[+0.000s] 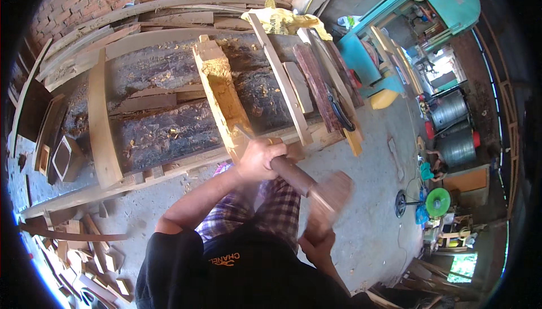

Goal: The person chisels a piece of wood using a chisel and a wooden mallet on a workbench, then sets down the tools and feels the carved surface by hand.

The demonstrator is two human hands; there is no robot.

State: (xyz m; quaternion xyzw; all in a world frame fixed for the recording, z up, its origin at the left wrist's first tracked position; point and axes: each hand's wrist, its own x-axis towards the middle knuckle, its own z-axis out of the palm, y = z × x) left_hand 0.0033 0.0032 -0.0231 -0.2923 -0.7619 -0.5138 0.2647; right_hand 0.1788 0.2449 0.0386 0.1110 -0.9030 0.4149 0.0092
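My left hand (261,160) is wrapped round a chisel, whose thick brown handle (289,174) sticks out to the right. Its metal blade (244,132) points into the near end of a hollowed wooden block (227,104). Pale yellow chips lie in and around the hollow. My right hand (318,248) grips a wooden mallet (334,195), smeared by motion, close to the butt of the chisel handle. Thick dark logs (169,142) lie under the block as a bench.
Planks (280,80) and a dark reddish board (316,97) lie right of the block; a light plank (100,117) crosses the logs at left. Wood offcuts (99,258) litter the floor. A teal machine (361,55) and green fan (437,201) stand at right, near another person (437,165).
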